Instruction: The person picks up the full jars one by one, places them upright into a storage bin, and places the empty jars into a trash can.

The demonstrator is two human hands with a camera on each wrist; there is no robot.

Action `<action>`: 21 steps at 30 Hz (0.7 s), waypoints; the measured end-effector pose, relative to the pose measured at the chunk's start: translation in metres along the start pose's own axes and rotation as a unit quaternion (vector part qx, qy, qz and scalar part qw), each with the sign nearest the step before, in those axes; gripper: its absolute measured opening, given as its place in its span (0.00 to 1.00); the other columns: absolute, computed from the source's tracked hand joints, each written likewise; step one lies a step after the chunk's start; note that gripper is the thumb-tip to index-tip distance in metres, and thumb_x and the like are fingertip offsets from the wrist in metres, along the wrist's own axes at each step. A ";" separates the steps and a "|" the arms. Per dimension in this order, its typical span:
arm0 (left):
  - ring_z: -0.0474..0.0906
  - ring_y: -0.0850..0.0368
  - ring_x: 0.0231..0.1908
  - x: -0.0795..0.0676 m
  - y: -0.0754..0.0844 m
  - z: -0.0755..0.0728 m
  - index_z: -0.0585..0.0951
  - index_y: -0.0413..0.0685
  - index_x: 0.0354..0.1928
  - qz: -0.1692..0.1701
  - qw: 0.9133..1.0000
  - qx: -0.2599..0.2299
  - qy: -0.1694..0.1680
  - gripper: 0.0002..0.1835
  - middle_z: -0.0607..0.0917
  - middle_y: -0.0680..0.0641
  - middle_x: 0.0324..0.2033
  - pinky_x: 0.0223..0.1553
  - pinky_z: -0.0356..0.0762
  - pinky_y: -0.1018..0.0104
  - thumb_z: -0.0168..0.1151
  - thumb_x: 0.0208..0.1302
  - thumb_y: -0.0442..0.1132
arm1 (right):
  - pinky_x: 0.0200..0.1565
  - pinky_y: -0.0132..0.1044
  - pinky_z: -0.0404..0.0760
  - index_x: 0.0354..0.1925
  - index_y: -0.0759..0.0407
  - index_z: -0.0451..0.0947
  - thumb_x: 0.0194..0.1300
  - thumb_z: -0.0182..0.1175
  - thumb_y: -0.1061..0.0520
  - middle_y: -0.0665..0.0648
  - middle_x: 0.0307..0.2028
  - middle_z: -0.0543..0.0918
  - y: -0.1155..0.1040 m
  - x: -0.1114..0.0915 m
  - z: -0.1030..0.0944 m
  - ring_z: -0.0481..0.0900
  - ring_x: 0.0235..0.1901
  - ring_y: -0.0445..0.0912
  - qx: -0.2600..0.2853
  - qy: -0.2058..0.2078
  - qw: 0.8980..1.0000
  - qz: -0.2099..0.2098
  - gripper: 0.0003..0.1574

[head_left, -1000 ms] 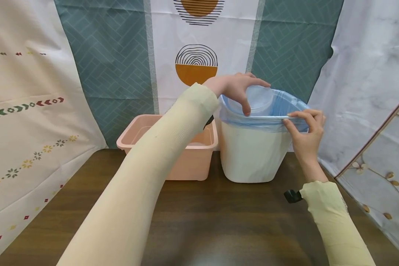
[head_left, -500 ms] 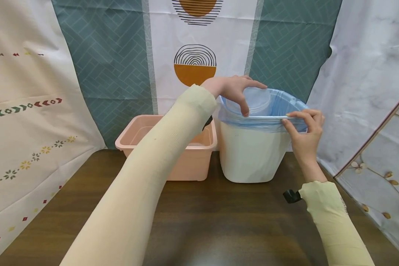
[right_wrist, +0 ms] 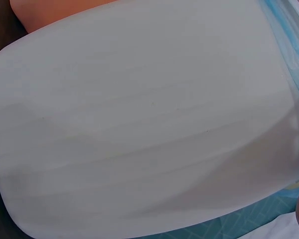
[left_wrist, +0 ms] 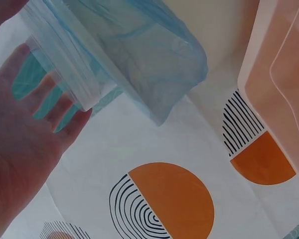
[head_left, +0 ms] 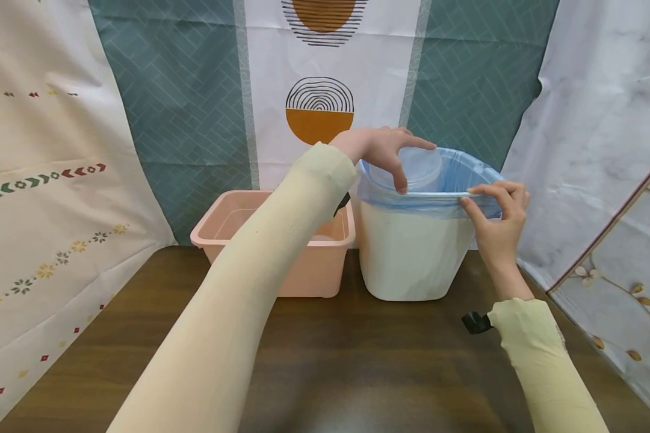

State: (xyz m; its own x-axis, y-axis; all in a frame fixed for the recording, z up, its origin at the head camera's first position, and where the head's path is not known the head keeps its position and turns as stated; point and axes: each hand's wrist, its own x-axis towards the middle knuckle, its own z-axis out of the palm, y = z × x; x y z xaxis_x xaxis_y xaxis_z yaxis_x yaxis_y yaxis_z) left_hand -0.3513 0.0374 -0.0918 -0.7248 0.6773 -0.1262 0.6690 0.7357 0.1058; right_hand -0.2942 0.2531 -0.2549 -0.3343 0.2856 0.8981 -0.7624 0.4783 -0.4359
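Observation:
A white trash bin (head_left: 411, 252) stands upright, lined with a translucent blue trash bag (head_left: 468, 171) folded over its rim. My left hand (head_left: 381, 150) reaches over the bin's left side, its thumb and fingers spread round a clear round plastic container (head_left: 419, 165) at the bin's mouth. In the left wrist view, the fingertips lie along the container's ridged side (left_wrist: 70, 64), beside the bag (left_wrist: 154, 59). My right hand (head_left: 501, 216) pinches the bag at the front right of the rim, thumb outside. The right wrist view mostly shows the bin's side (right_wrist: 139, 124).
A pink plastic basin (head_left: 314, 270) stands just left of the bin, partly hidden by my left forearm. Both rest on a dark wooden table (head_left: 357, 361). A patterned cloth (head_left: 325, 54) hangs behind, with more cloths at the left and right sides.

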 end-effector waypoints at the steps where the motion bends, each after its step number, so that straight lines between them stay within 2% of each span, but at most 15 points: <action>1: 0.40 0.52 0.79 0.000 0.000 0.000 0.51 0.84 0.75 0.001 1.000 0.000 0.001 0.48 0.40 0.55 0.80 0.74 0.56 0.48 0.67 0.57 0.52 | 0.58 0.32 0.57 0.38 0.75 0.82 0.55 0.70 0.67 0.32 0.38 0.71 -0.001 0.000 0.000 0.63 0.50 0.33 0.000 0.000 1.000 0.000 0.13; 7: 0.40 0.54 0.78 -0.001 0.001 0.001 0.51 0.84 0.75 -0.005 1.000 0.001 -0.003 0.48 0.40 0.56 0.80 0.74 0.56 0.49 0.67 0.58 0.52 | 0.58 0.32 0.56 0.38 0.75 0.82 0.55 0.70 0.67 0.31 0.38 0.70 -0.004 0.000 0.000 0.63 0.49 0.33 -0.004 0.001 1.000 0.006 0.13; 13: 0.31 0.54 0.80 -0.003 -0.003 0.000 0.46 0.82 0.76 0.001 1.000 -0.029 -0.008 0.51 0.32 0.58 0.79 0.77 0.48 0.45 0.67 0.57 0.52 | 0.58 0.33 0.56 0.37 0.75 0.82 0.54 0.70 0.67 0.32 0.38 0.71 -0.003 -0.002 0.001 0.64 0.50 0.34 0.004 0.007 1.000 0.003 0.13; 21: 0.35 0.55 0.80 -0.015 -0.019 -0.004 0.49 0.74 0.77 0.042 0.997 -0.053 0.037 0.50 0.38 0.57 0.80 0.76 0.53 0.52 0.67 0.58 0.51 | 0.58 0.32 0.57 0.37 0.76 0.81 0.55 0.70 0.66 0.32 0.38 0.71 0.000 -0.001 0.000 0.64 0.50 0.33 0.007 0.003 1.000 -0.003 0.14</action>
State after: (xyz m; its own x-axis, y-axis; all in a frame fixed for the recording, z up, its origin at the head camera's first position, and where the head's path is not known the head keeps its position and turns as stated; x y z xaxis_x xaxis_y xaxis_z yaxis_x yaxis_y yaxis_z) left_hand -0.3538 0.0132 -0.0879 -0.6802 0.7320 -0.0396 0.7092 0.6707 0.2173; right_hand -0.2936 0.2526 -0.2560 -0.3269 0.2878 0.9002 -0.7721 0.4680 -0.4300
